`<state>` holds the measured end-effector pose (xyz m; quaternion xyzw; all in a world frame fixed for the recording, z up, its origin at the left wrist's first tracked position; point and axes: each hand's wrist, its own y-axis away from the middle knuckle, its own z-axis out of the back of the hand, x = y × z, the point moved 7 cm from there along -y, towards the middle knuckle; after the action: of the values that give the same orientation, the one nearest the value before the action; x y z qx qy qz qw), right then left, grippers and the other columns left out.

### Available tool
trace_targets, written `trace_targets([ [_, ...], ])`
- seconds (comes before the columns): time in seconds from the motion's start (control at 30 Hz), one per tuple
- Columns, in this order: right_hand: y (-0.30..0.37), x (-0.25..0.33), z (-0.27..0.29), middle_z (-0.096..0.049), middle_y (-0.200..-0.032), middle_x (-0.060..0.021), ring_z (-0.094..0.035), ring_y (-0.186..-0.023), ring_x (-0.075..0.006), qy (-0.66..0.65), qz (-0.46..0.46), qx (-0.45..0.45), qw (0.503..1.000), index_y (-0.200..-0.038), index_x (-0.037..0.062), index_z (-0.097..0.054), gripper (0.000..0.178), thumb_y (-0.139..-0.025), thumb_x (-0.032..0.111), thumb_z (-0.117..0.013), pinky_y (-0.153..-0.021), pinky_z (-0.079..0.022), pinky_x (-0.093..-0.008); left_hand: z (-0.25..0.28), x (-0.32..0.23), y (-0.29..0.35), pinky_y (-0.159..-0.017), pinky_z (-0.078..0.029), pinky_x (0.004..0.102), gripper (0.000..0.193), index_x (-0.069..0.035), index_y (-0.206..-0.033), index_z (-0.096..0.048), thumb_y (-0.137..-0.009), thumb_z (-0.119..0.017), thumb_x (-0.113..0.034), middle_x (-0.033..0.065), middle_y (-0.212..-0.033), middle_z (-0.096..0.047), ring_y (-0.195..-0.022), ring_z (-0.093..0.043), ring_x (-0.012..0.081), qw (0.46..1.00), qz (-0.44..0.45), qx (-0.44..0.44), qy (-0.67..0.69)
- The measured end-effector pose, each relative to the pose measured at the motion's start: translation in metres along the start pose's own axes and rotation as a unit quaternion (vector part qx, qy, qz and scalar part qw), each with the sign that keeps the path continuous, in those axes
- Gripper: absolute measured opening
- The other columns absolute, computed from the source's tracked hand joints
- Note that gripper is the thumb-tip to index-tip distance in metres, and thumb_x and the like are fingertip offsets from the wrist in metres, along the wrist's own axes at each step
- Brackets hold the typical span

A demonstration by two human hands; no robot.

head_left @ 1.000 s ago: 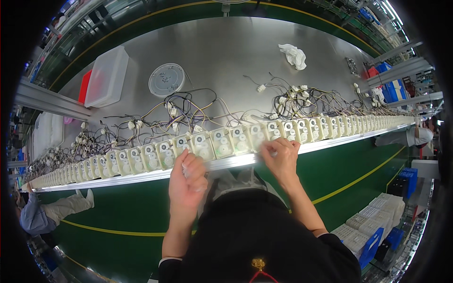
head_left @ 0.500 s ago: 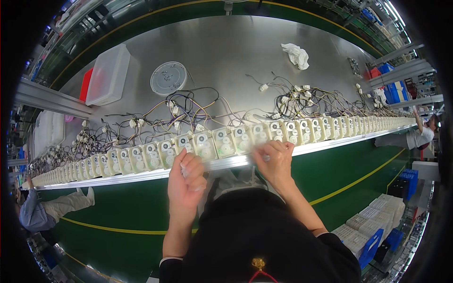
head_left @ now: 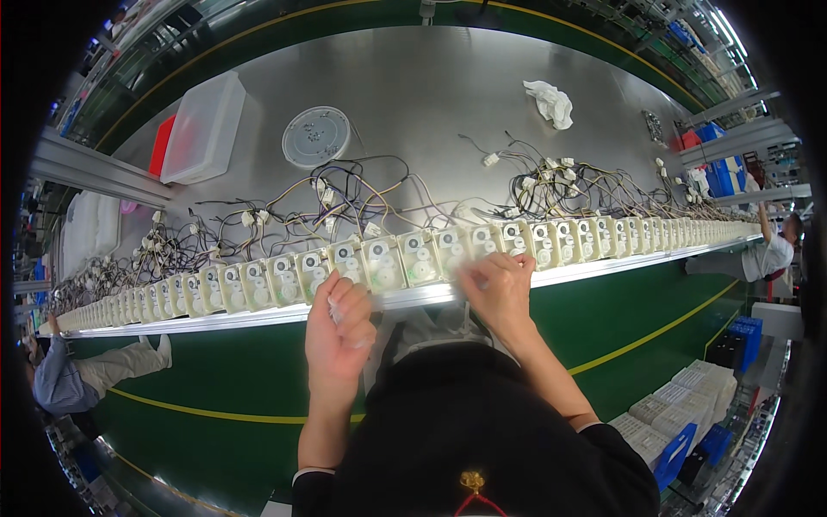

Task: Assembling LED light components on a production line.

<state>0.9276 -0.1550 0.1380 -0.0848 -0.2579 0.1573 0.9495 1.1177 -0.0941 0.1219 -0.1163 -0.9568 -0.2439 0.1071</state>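
Note:
A long row of cream plastic housings (head_left: 383, 264), with small round gears or discs inside, runs along the front edge of the steel bench. My left hand (head_left: 341, 326) is closed in a fist just in front of the row, gripping something small and whitish that I cannot make out. To its right, my right hand (head_left: 500, 291) bends over the near edge of the housings, fingertips drawn together and partly smeared by motion. Whatever sits in that pinch is hidden. Wires with white connectors (head_left: 326, 191) lie tangled behind the housings.
On the bench are a round lidded tub (head_left: 316, 136) with small metal pieces on it, a translucent bin (head_left: 207, 129), a red bin (head_left: 161, 145) and crumpled white cloth (head_left: 549, 104). Co-workers sit at far left (head_left: 65, 379) and far right (head_left: 769, 256). Stacked white trays (head_left: 680, 401) stand at lower right.
The bench and its contents have shifted slightly right and up in view. Both hands keep nearly the same closed poses, a little further left along the row.

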Motion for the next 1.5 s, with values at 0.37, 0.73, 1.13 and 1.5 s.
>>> trace_targets([
  [0.37, -0.002, 0.003, 0.003, -0.058, -0.060, -0.0023, -0.055, -0.061, -0.0186, -0.011, 0.006, -0.011, 1.000, -0.066, 0.0076, -0.066, 0.009, -0.072, 0.013, -0.068, -0.077, -0.031, -0.0370, 0.000, -0.004, 0.000, -0.033, -0.017, 0.0223, 0.032, -0.010, -0.069, -0.037, -0.098, -0.034, -0.024, 0.0000, -0.060, -0.032, -0.042, -0.026, 0.0078, 1.000, 0.003, 0.011, 0.005],
  [0.73, -0.001, 0.020, 0.006, -0.061, -0.063, -0.0012, -0.057, -0.061, -0.0162, -0.039, 0.029, -0.006, 0.999, -0.072, 0.0087, -0.067, 0.005, -0.073, 0.013, -0.070, -0.079, -0.031, -0.0362, -0.001, -0.017, 0.007, -0.033, -0.017, 0.0223, 0.031, -0.009, -0.070, -0.037, -0.098, -0.035, -0.023, 0.0003, -0.060, -0.032, -0.042, -0.026, 0.0079, 0.999, -0.012, 0.033, 0.018],
  [1.13, -0.008, 0.043, -0.023, -0.057, -0.058, -0.0019, -0.055, -0.059, -0.0180, -0.009, 0.074, 0.002, 0.997, -0.069, 0.0090, -0.066, 0.011, -0.071, 0.019, -0.072, -0.079, -0.031, -0.0385, -0.003, -0.050, 0.022, -0.033, -0.017, 0.0228, 0.032, -0.009, -0.069, -0.037, -0.098, -0.034, -0.023, 0.0007, -0.062, -0.034, -0.041, -0.026, 0.0083, 0.995, -0.050, 0.070, 0.048],
  [1.5, -0.007, 0.044, -0.027, -0.061, -0.062, 0.0002, -0.057, -0.064, -0.0170, 0.005, 0.046, 0.031, 0.998, -0.068, 0.0102, -0.066, 0.012, -0.072, 0.020, -0.071, -0.082, -0.029, -0.0395, -0.007, -0.066, 0.031, -0.033, -0.017, 0.0229, 0.033, -0.009, -0.068, -0.037, -0.098, -0.034, -0.022, 0.0013, -0.061, -0.034, -0.041, -0.026, 0.0086, 0.993, -0.063, 0.079, 0.058],
])
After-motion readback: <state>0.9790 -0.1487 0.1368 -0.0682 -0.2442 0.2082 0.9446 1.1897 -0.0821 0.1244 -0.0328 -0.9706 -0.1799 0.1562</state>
